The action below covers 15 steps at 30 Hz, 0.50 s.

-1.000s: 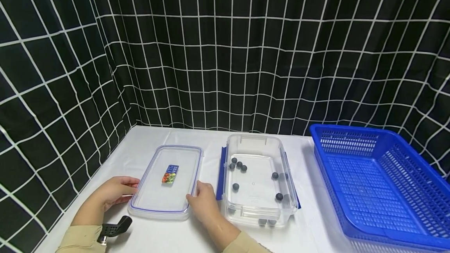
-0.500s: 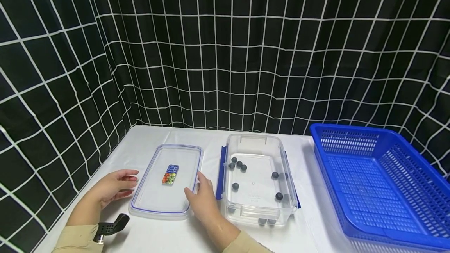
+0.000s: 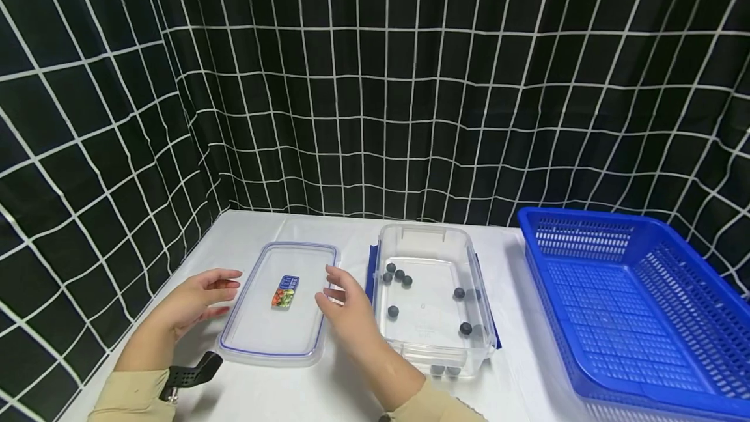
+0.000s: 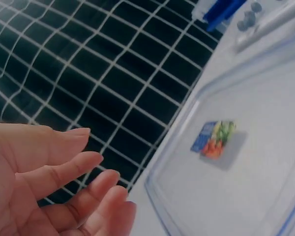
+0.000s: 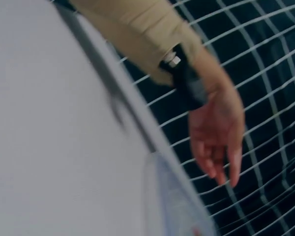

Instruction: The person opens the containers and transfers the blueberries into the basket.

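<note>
Lid (image 3: 275, 308), flat, between left hand (image 3: 190, 305), right hand (image 3: 351, 314)

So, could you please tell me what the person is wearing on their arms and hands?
Both hands are bare: no gloves or rings show. Each arm wears a beige long sleeve ending at the wrist. A black perforated strap with a small metal fitting sits on the left wrist. The left hand and right hand bear no markings.

A blue mesh basket (image 3: 633, 305) sits at the right of the white table (image 3: 252, 230) — well apart from the black, white-gridded curtain (image 3: 375, 83) behind.
</note>
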### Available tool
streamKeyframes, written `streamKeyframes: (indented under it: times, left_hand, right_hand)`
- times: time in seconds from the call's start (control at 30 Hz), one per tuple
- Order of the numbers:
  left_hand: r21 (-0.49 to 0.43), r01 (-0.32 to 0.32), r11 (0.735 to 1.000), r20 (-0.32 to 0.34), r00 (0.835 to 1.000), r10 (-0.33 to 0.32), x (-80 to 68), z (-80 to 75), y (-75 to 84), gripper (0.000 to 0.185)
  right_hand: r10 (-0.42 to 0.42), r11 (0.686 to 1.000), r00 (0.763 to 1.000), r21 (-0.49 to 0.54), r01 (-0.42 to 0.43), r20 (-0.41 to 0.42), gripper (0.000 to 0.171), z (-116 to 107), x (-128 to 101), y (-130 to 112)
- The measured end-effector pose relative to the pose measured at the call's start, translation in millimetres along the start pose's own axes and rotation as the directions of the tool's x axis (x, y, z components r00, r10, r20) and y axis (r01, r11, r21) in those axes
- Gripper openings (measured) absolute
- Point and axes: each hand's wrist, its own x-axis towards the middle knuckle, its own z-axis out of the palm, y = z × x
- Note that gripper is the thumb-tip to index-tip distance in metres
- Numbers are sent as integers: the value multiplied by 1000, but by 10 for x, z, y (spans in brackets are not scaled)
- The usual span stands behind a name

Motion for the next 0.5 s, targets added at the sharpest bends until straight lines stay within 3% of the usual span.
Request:
streamKeyframes:
  times: [0.2,0.5]
  left_hand:
    - [2,-26,1000,-5,1000,26,6,127,166,46]
    - [-8,-68,998,40,997,68,41,361,462,46]
  right_hand:
    - [12,1000,1000,22,-13,28,45,-250,-21,-263]
    - [-37,999,999,-8,37,3,44,-856,76,-515]
